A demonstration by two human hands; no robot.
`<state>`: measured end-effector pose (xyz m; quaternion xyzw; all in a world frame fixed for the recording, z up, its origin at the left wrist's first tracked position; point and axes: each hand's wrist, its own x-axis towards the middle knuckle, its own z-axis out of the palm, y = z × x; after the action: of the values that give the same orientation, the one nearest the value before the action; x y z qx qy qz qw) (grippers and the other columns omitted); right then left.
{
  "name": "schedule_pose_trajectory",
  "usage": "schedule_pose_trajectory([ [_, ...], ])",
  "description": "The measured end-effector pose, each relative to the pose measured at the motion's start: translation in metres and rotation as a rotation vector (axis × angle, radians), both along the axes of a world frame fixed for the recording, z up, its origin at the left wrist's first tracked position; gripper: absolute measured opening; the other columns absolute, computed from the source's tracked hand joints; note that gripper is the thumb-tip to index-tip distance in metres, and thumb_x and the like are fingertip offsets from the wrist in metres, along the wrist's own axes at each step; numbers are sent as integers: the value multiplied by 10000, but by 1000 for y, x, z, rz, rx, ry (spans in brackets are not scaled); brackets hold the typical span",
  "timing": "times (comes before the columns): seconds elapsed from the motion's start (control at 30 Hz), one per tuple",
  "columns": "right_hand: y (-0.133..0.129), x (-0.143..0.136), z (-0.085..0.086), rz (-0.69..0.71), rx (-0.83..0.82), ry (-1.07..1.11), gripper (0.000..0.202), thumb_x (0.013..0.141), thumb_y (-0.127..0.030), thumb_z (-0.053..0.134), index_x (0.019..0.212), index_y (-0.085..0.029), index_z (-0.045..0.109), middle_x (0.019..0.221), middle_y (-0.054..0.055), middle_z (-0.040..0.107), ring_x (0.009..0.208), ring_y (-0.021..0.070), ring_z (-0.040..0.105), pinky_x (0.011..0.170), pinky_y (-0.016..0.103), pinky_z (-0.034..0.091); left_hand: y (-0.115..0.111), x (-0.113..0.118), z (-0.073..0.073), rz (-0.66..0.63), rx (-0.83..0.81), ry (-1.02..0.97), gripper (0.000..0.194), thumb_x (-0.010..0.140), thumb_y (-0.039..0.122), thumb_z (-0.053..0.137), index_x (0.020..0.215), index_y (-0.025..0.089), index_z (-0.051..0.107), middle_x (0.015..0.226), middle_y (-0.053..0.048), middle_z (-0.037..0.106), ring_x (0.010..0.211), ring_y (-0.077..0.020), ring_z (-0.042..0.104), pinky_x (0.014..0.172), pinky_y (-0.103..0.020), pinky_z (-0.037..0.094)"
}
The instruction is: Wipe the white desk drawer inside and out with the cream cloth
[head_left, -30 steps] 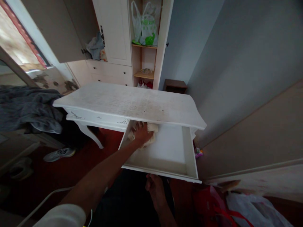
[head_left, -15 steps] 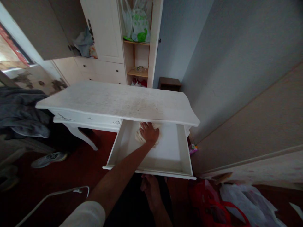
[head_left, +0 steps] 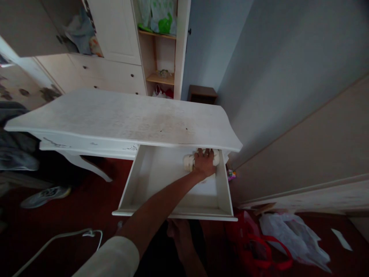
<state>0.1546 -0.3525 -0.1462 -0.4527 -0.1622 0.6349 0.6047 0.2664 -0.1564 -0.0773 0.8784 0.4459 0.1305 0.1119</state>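
My left hand (head_left: 205,161) reaches into the pulled-out white drawer (head_left: 161,184) and presses on a bunched cream cloth (head_left: 188,163). Its fingers are bent over the cloth, which lies on the drawer bottom close to the right wall. Below the drawer's front edge is my right hand (head_left: 179,232), in shadow and partly hidden, so its fingers are hard to make out. The drawer belongs to a white desk (head_left: 115,111) whose top has brownish smudges and small dark marks.
Behind the desk stands a pale cabinet (head_left: 115,34) with shelves. On the floor at right lie a red bag (head_left: 259,246) and a white plastic bag (head_left: 291,234). A shoe (head_left: 46,196) and a white cable (head_left: 57,238) are at left. A wall borders the desk's right side.
My left hand has moved the cream cloth from the back middle of the drawer to its right side. My right hand stays under the drawer front. The view has shifted slightly.
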Motion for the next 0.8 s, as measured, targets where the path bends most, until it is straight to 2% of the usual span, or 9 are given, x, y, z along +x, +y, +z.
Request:
schedule_pose_trajectory([
  [0.17,-1,1,-7,-30,-51,6,344,689,-499,746,701,-167,658,561,-30,526,461,73,367,486,249,270,2,-18,3,-171,33,36,754,752,349,591,1443,150,363,1538,-127,351,1351,-389,322,1049,-502,337],
  [0.3,0,3,-7,-23,-45,-29,388,668,-537,748,679,-160,660,570,-18,552,443,69,371,465,249,265,-7,-37,8,-466,28,102,656,709,234,604,1348,155,478,1412,-156,493,1266,-357,435,983,-482,409],
  [0.43,1,5,-8,-5,-48,-32,414,645,-561,759,664,-160,656,539,-26,540,430,66,367,454,245,266,-25,-51,9,-749,-70,161,478,658,272,657,1130,202,626,1232,-124,624,1156,-336,530,916,-462,470],
  [0.5,1,6,-11,3,-50,-30,410,649,-559,758,650,-162,656,492,-39,500,427,71,368,452,242,271,-34,-55,9,-867,-146,185,465,660,289,659,1120,221,634,1187,-103,652,1151,-322,545,929,-456,470],
  [0.63,1,6,-14,-11,-64,-35,383,655,-537,762,645,-170,654,502,-36,521,422,71,374,442,237,282,-44,-57,11,-945,-314,199,555,683,309,624,1235,282,575,1218,-70,643,1129,-278,586,893,-412,492],
  [0.8,0,9,-9,-12,-62,-67,335,670,-490,753,675,-165,671,600,-9,603,448,73,414,462,235,320,-47,-57,19,-965,-388,259,447,658,276,609,1104,276,638,1090,-65,689,1000,-279,647,794,-367,513],
])
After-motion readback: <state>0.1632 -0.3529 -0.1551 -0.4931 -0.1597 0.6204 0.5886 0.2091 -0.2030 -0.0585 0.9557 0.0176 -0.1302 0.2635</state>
